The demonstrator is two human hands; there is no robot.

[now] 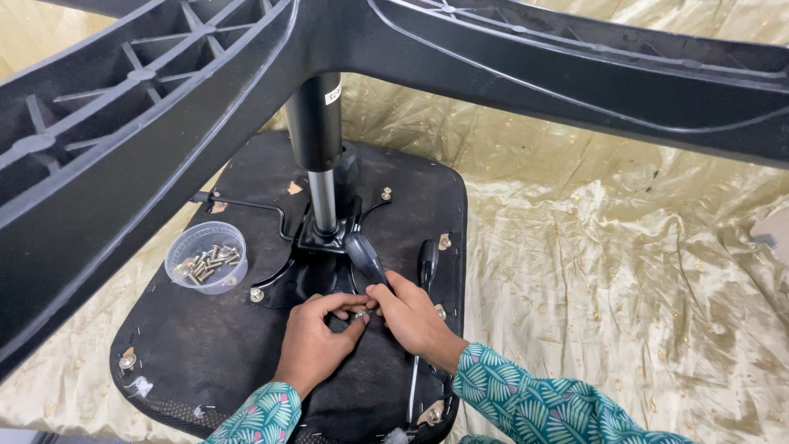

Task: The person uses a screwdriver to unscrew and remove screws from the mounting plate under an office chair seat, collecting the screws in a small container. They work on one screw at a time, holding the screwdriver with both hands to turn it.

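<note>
An office chair lies upside down, its black seat underside (205, 329) facing up. The gas cylinder (316, 140) rises from the black metal mechanism plate (316, 255) to the star base (123, 123) close to the camera. My left hand (316, 341) and my right hand (411, 316) meet at the near edge of the plate. Their fingertips pinch a small silvery bolt (362, 312) there. The black lever handle (364, 256) sits just above my right fingers.
A clear plastic cup of several bolts (207, 256) rests on the seat's left side. A black-handled screwdriver (426, 263) lies to the right of the mechanism. Golden shiny cloth (616, 279) covers the floor around the seat.
</note>
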